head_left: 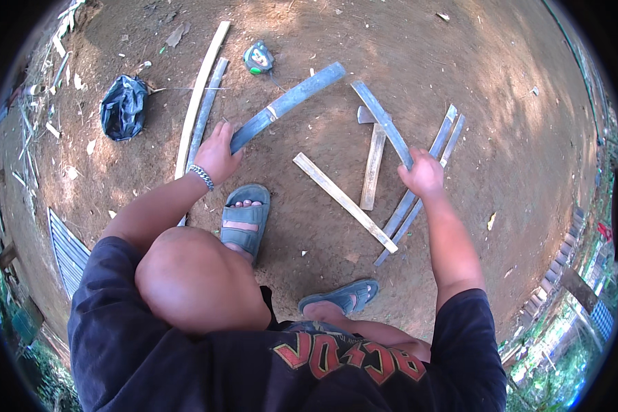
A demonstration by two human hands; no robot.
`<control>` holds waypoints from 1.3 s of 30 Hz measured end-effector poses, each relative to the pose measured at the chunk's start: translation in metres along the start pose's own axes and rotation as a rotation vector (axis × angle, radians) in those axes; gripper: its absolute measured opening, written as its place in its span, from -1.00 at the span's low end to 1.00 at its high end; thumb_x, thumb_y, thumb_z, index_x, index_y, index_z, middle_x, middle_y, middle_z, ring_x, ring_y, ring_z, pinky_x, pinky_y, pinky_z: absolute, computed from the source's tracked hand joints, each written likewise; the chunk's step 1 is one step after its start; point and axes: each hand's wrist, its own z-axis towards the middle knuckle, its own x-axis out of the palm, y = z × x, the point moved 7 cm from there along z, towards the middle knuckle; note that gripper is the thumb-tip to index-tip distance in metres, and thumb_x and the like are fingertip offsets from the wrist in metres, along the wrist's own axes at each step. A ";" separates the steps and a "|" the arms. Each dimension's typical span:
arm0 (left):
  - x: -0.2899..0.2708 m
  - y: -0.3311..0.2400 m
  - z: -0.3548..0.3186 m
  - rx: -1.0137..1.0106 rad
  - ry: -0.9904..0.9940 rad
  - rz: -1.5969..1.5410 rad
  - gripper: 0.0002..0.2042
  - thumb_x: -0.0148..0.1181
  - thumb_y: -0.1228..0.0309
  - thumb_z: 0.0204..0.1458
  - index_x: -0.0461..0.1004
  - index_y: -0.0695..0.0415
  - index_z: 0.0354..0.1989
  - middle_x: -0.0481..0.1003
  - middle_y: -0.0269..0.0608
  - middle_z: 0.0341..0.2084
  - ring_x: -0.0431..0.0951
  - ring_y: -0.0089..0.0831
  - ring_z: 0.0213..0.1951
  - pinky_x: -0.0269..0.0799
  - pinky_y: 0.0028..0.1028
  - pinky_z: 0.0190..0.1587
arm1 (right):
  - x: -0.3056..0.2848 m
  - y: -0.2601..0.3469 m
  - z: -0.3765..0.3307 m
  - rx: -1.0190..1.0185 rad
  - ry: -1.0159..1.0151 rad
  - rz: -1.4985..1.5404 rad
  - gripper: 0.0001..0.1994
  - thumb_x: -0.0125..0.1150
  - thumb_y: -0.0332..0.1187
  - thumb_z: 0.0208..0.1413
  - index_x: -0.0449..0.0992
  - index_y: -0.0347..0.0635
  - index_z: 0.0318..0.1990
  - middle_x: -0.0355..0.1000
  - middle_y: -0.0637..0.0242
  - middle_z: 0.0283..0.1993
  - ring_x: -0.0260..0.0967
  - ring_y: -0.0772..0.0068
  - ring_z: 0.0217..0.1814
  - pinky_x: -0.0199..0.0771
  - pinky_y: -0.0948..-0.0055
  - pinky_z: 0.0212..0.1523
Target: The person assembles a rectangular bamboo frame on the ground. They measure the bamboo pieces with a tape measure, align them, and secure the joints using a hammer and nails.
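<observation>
My left hand [216, 154], with a chain bracelet at its wrist, is closed on the near end of a grey-blue bamboo strip [302, 90]. That strip slants up to the right and has a pale node ring. In my right hand [423, 173] is the lower end of a second grey bamboo strip [379, 118], slanting up to the left. Below this strip lies a hatchet [373, 165], its head partly covered by the strip. Beside my right hand, two more grey bamboo slats [412, 199] lie on the ground. Between my hands rests a pale wooden slat [343, 200].
A long pale strip [200, 96] and a grey strip [209, 110] lie left of my left hand. Farther left stands an open black plastic bag [123, 110]. A grey-green tape measure [257, 58] sits at the far side. Corrugated sheet [69, 247] lies at lower left.
</observation>
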 end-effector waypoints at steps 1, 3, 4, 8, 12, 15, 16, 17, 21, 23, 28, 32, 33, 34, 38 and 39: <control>-0.005 0.003 -0.008 -0.013 0.012 0.006 -0.38 0.31 0.35 0.05 0.24 0.13 0.31 0.39 0.15 0.11 0.51 0.16 0.07 0.46 -0.06 0.14 | -0.003 0.001 0.001 -0.014 0.006 0.004 -0.55 0.33 -0.11 -0.02 0.56 -0.13 0.01 0.52 0.12 0.00 0.51 0.03 0.09 0.52 0.10 0.14; -0.016 0.002 -0.029 -0.030 0.010 0.002 -0.41 0.31 0.34 0.05 0.29 0.12 0.29 0.41 0.11 0.07 0.50 0.15 0.09 0.45 -0.07 0.14 | -0.004 0.004 -0.002 -0.048 -0.004 0.026 -0.55 0.33 -0.13 -0.03 0.56 -0.14 0.01 0.52 0.10 -0.01 0.51 0.01 0.07 0.52 0.09 0.12; -0.020 0.001 -0.038 -0.029 -0.002 -0.010 -0.43 0.31 0.34 0.05 0.31 0.12 0.27 0.41 0.11 0.06 0.50 0.15 0.08 0.45 -0.07 0.14 | -0.005 0.003 -0.004 -0.068 -0.023 0.040 -0.56 0.33 -0.14 -0.04 0.55 -0.16 -0.01 0.52 0.07 -0.03 0.51 -0.02 0.04 0.52 0.07 0.10; -0.032 -0.010 -0.079 -0.062 -0.080 -0.041 -0.47 0.32 0.35 0.04 0.37 0.15 0.22 0.43 0.09 0.01 0.52 0.11 0.03 0.48 -0.10 0.10 | -0.012 -0.001 -0.018 -0.143 -0.054 0.055 -0.55 0.34 -0.17 -0.05 0.55 -0.19 0.00 0.52 0.05 -0.03 0.52 -0.05 0.03 0.53 0.07 0.09; -0.038 -0.011 -0.130 -0.144 -0.142 0.003 -0.46 0.33 0.36 0.03 0.37 0.09 0.22 0.44 0.09 0.00 0.53 0.11 0.02 0.49 -0.10 0.08 | -0.025 -0.009 -0.036 -0.244 -0.048 0.060 -0.55 0.34 -0.13 -0.04 0.56 -0.16 -0.01 0.53 0.08 -0.04 0.52 -0.02 0.06 0.52 0.10 0.14; -0.053 0.005 -0.181 -0.250 -0.135 0.052 -0.47 0.32 0.38 0.03 0.36 0.01 0.23 0.43 0.09 0.03 0.53 0.12 0.03 0.49 -0.07 0.09 | -0.034 -0.015 -0.047 -0.300 -0.047 0.056 -0.56 0.33 -0.12 -0.03 0.55 -0.19 -0.04 0.53 0.05 -0.03 0.52 -0.05 0.06 0.51 0.08 0.14; -0.063 0.012 -0.207 -0.299 -0.143 0.077 -0.47 0.31 0.38 0.03 0.37 0.01 0.22 0.43 0.09 0.03 0.53 0.13 0.03 0.49 -0.06 0.09 | -0.036 -0.011 -0.047 -0.323 -0.030 0.039 -0.56 0.32 -0.11 -0.02 0.54 -0.19 -0.04 0.53 0.04 -0.02 0.52 -0.05 0.07 0.51 0.08 0.15; -0.072 0.008 -0.228 -0.321 -0.179 0.085 -0.49 0.30 0.40 0.01 0.39 0.11 0.20 0.45 0.07 0.00 0.53 0.10 0.01 0.49 -0.10 0.07 | -0.037 -0.015 -0.051 -0.331 -0.008 0.014 -0.56 0.31 -0.10 -0.01 0.54 -0.19 -0.04 0.53 0.03 -0.01 0.52 -0.06 0.08 0.50 0.07 0.16; -0.102 0.002 -0.291 -0.363 -0.287 0.093 -0.52 0.22 0.44 -0.03 0.39 0.19 0.14 0.48 0.13 -0.07 0.51 0.13 0.02 0.45 -0.08 0.09 | -0.047 -0.033 -0.065 -0.327 0.075 -0.072 -0.53 0.26 -0.04 0.04 0.54 -0.19 -0.01 0.53 0.01 0.05 0.49 -0.08 0.14 0.48 0.07 0.21; -0.102 0.010 -0.318 -0.371 -0.295 0.083 -0.53 0.23 0.43 -0.04 0.38 0.20 0.12 0.48 0.14 -0.09 0.51 0.15 0.01 0.45 -0.07 0.07 | -0.052 -0.030 -0.071 -0.316 0.070 -0.016 -0.52 0.23 -0.02 0.06 0.53 -0.18 0.02 0.53 0.01 0.08 0.48 -0.07 0.18 0.46 0.08 0.24; -0.065 0.005 -0.310 -0.523 -0.308 -0.056 -0.57 0.26 0.42 -0.04 0.42 0.26 0.04 0.51 0.18 -0.10 0.54 0.11 -0.01 0.46 -0.12 0.10 | -0.030 0.000 -0.064 -0.252 0.172 0.019 -0.52 0.14 0.01 0.13 0.54 -0.16 0.05 0.52 0.01 0.14 0.46 -0.05 0.24 0.42 0.08 0.30; 0.012 0.003 -0.288 -0.444 -0.411 -0.242 -0.56 0.27 0.40 -0.04 0.42 0.25 0.05 0.50 0.18 -0.16 0.54 0.13 -0.07 0.47 -0.10 0.05 | 0.042 0.046 -0.087 -0.140 0.370 0.125 -0.56 0.07 -0.05 0.14 0.51 -0.20 0.01 0.49 -0.04 0.14 0.47 -0.06 0.19 0.42 0.03 0.27; 0.031 -0.005 -0.275 -0.442 -0.371 -0.225 -0.55 0.27 0.40 -0.05 0.42 0.26 0.05 0.49 0.18 -0.16 0.53 0.13 -0.07 0.46 -0.09 0.06 | 0.065 0.043 -0.095 -0.119 0.349 0.143 -0.55 0.10 -0.04 0.14 0.50 -0.18 0.03 0.49 -0.04 0.11 0.47 -0.06 0.19 0.43 0.01 0.26; 0.045 -0.011 -0.268 -0.446 -0.328 -0.195 -0.55 0.27 0.40 -0.05 0.41 0.26 0.05 0.48 0.18 -0.15 0.52 0.14 -0.06 0.46 -0.09 0.06 | 0.082 0.047 -0.107 -0.113 0.329 0.112 -0.53 0.11 -0.03 0.14 0.49 -0.18 0.05 0.49 -0.05 0.12 0.47 -0.07 0.20 0.43 0.01 0.25; 0.094 -0.014 -0.248 -0.475 -0.253 -0.244 -0.53 0.26 0.39 -0.06 0.43 0.25 0.07 0.47 0.15 -0.10 0.51 0.12 -0.01 0.44 -0.10 0.10 | 0.126 0.049 -0.149 -0.082 0.243 0.130 -0.51 0.26 -0.05 0.09 0.44 -0.19 0.06 0.48 -0.03 0.07 0.47 -0.08 0.16 0.47 0.03 0.20; 0.104 -0.018 -0.242 -0.451 -0.292 -0.257 -0.53 0.27 0.39 -0.06 0.43 0.26 0.08 0.47 0.14 -0.11 0.52 0.10 -0.03 0.45 -0.12 0.08 | 0.136 0.043 -0.154 -0.084 0.203 0.132 -0.51 0.28 -0.06 0.08 0.42 -0.19 0.05 0.48 -0.03 0.05 0.47 -0.09 0.14 0.48 0.02 0.19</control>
